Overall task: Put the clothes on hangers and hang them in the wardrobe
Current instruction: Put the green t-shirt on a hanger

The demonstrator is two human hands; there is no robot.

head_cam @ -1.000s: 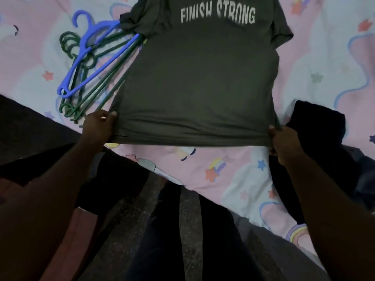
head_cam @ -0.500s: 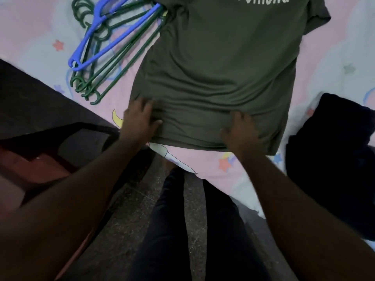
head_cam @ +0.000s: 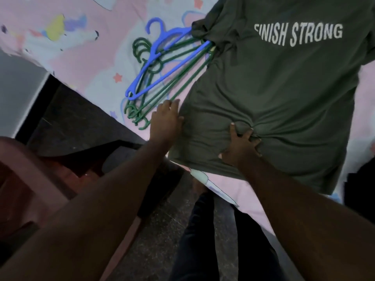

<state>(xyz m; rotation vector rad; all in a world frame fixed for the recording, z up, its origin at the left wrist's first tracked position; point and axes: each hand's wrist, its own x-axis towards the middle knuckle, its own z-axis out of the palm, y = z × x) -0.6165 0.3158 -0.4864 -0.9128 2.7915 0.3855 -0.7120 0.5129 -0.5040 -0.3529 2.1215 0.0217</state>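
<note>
Olive-green cotton T-shirt printed FINISH STRONG lies flat on pink patterned bedsheet; hem nearest the person.
Right hand bunches hem fabric, fingers curled into it; left hand flat at shirt's left edge, fingers straight, holding nothing; blue plastic hanger atop green plastic hangers, just beside, partly under sleeve; shirt looks light, limp, creases easily; best taken at hem or shoulders, hanger fed up through hem.

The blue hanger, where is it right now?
In the head view, the blue hanger lies upper left of centre on the bedsheet, atop the green hangers, one end under the T-shirt sleeve.
</note>
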